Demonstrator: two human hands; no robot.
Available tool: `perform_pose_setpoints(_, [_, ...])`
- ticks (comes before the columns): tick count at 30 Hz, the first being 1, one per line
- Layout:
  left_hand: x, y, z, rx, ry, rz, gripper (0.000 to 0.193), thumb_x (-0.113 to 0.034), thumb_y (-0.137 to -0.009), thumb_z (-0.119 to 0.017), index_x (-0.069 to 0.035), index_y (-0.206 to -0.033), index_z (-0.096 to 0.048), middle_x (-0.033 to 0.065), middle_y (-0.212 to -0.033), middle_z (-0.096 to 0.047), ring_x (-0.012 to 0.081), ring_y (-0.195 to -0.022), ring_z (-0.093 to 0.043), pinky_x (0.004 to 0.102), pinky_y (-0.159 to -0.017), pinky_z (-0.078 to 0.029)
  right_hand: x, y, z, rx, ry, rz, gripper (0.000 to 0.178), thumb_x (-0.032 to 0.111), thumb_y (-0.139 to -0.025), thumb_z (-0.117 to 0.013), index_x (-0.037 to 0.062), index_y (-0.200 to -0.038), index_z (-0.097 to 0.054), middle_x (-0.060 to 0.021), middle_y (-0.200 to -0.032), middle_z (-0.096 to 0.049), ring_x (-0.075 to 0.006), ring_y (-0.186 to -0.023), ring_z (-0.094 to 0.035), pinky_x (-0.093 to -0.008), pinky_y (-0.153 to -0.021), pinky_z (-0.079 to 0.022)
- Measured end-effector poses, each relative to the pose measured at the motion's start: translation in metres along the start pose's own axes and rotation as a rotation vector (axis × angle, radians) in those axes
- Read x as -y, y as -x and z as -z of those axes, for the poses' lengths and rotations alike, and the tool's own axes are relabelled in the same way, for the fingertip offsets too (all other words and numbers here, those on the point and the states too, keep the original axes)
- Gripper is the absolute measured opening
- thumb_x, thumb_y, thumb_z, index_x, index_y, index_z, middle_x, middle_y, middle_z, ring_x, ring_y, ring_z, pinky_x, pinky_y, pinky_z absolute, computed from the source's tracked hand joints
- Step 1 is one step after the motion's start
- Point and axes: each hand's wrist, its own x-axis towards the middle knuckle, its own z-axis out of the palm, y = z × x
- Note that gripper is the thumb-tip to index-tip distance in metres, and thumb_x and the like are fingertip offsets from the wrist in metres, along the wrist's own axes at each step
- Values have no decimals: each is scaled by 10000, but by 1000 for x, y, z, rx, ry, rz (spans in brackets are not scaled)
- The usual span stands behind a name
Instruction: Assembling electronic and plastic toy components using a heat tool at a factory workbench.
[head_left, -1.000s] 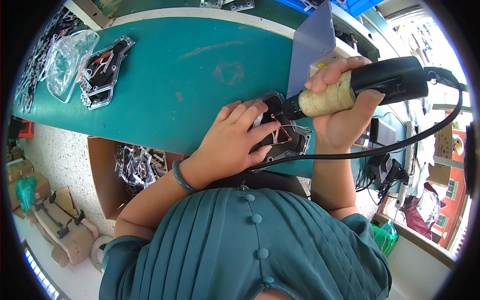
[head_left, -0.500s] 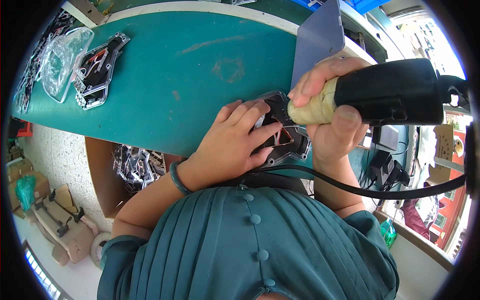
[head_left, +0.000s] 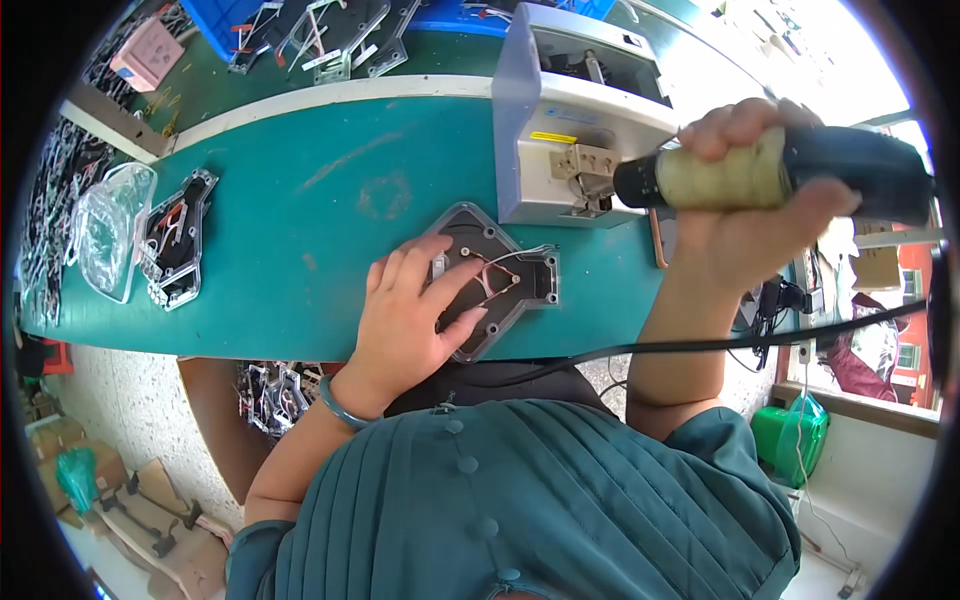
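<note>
My right hand [head_left: 740, 238] is wrapped round a thick power screwdriver [head_left: 722, 180] with a tan taped grip and black body. The screwdriver lies nearly level, its black nose against the metal block on the front of a grey screw feeder machine [head_left: 525, 150]; its tip is hard to make out. My left hand [head_left: 402, 315] rests spread on the left part of a dark housing with a clear rim [head_left: 530, 270], thumb and forefinger reaching over its inside. Thin red and white wires [head_left: 490, 285] run within the housing, beside the forefinger.
A similar housing [head_left: 180, 240] and a clear plastic cover [head_left: 105, 240] lie at the left of the green bench [head_left: 340, 220]. Blue bins [head_left: 460, 20] with parts stand behind. A black cable [head_left: 700, 347] crosses near my right forearm. A cardboard box [head_left: 215, 410] of parts sits below.
My right hand has lifted the screwdriver off the housing and carried it to the feeder. My left hand stays on the housing. The view has shifted, showing more of the feeder.
</note>
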Motion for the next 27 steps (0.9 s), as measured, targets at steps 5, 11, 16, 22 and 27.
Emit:
perform_pose_setpoints(5, [4,-1,0,-11,25,58,517,-257,-773,-822,-170,-1261,-674,98,-1310,-563,305,-1186,-541,436,-967,-410,-11,-7,14,-158,253,-157,625,621,-910,-654,61,-1177,-578,-102,-888,-604,-227,-754,-590,-389,-696,-518])
perform_pose_setpoints(11, [5,-3,2,-32,75,96,583,-246,-724,-854,-154,-1268,-665,91,-1313,-564,308,-1168,-543,432,-977,-410,-24,-26,27,522,-101,-142,625,564,-890,-703,36,-1190,-554,-114,-852,-585,-212,-710,-591,-355,-633,-510])
perform_pose_setpoints(16, [6,-8,16,24,171,109,643,-159,-719,-830,-146,-1327,-621,97,-1359,-552,323,-1220,-534,435,-1035,-397,-19,-9,6,15,348,-160,504,489,-961,-626,21,-1142,-579,-127,-886,-599,-229,-740,-590,-369,-676,-530])
perform_pose_setpoints(22, [13,-7,15,106,351,128,695,-56,-722,-773,-91,-1387,-572,122,-1470,-511,336,-1342,-489,450,-1146,-351,-4,18,14,76,-60,-246,588,549,-940,-606,17,-1187,-566,-132,-869,-609,-227,-678,-597,-380,-637,-530])
perform_pose_setpoints(27, [13,-8,12,99,378,100,712,-14,-724,-768,-84,-1403,-567,110,-1468,-520,328,-1334,-500,438,-1141,-358,-27,56,-15,32,-259,-375,702,646,-892,-635,17,-1186,-528,-148,-861,-621,-238,-694,-621,-388,-647,-545])
